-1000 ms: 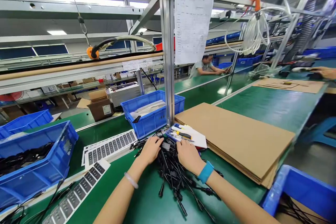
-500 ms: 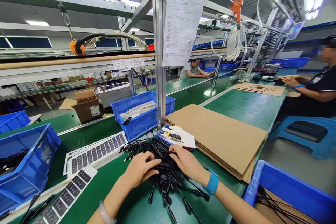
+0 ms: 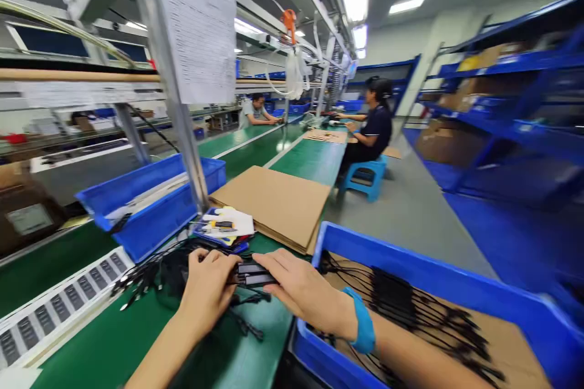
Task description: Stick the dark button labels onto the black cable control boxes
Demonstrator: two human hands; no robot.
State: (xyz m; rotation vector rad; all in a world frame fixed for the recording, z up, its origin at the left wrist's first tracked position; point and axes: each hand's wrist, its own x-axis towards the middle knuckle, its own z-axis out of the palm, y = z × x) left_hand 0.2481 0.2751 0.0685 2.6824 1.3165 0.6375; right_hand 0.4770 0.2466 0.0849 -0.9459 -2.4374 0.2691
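Between my two hands are several small black boxes with cables, held side by side (image 3: pixel 253 274) above the green bench. My left hand (image 3: pixel 206 282) is closed on their left end, its fingertips partly hidden. My right hand (image 3: pixel 298 285), with a blue band at the wrist, grips their right end. A tangle of black cables (image 3: pixel 166 270) lies to the left, partly behind my left hand. Close by my right forearm stands a blue bin (image 3: pixel 387 247), with rows of black cabled boxes (image 3: pixel 395 298) on cardboard inside.
Stacked cardboard sheets (image 3: pixel 274 197) lie past my hands, beside a small tray with a yellow-black screwdriver (image 3: pixel 222 225). A metal post (image 3: pixel 182 140) rises near another blue bin (image 3: pixel 150 228). Label sheets (image 3: pixel 68 301) lie left. Two people sit farther along the bench.
The view has swung right, bringing the right-hand bin into fuller sight. My hands have moved right from the cable pile and now hold the black boxes together.
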